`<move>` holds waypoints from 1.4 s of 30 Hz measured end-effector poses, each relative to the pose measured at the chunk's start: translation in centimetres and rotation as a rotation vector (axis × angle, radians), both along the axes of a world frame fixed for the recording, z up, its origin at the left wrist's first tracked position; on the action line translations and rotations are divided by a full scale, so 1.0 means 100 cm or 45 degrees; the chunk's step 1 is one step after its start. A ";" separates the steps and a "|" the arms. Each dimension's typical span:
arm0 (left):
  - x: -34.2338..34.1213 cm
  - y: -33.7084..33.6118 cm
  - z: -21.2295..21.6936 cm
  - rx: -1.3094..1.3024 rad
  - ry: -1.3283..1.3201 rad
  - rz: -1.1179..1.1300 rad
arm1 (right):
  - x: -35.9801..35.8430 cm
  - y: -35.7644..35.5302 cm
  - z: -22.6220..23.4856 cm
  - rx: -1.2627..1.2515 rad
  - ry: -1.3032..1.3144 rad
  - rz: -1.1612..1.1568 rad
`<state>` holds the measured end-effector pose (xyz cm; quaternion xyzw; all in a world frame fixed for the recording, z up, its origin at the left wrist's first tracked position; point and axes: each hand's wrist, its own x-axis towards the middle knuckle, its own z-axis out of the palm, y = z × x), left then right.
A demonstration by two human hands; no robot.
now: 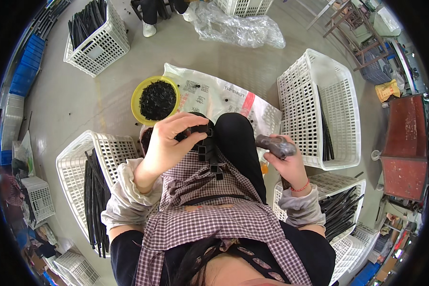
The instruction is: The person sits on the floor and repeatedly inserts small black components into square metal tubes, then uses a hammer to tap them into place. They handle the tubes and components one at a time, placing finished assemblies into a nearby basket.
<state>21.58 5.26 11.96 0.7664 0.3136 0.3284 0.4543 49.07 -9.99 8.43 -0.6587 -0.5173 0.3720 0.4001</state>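
left hand (169,138) gripping long black slotted plastic strip (206,147) lying over lap | right hand (287,159) clasping dark grey hammer-like tool (274,145) | yellow round bowl (137,95) of black bits sitting on floor ahead

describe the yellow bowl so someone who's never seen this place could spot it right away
Start from the printed white sack spread on the grey floor ahead of the person's knees. At its left corner, just beyond the left hand, sits the yellow bowl, round and heaped with small black pieces. Everything else nearby is a white lattice crate; it alone is yellow.
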 end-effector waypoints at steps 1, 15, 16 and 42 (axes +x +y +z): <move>0.001 0.000 0.000 0.040 0.018 -0.013 | 0.000 0.000 -0.006 -0.045 -0.031 0.027; 0.001 -0.003 -0.010 0.213 0.031 0.001 | 0.002 0.002 0.000 -0.292 -0.057 0.099; 0.001 -0.004 -0.010 0.200 0.024 0.026 | -0.001 0.004 0.006 -0.305 -0.121 0.124; -0.049 -0.021 -0.090 -1.315 -0.749 0.197 | -0.076 0.099 0.135 -0.044 -0.746 0.878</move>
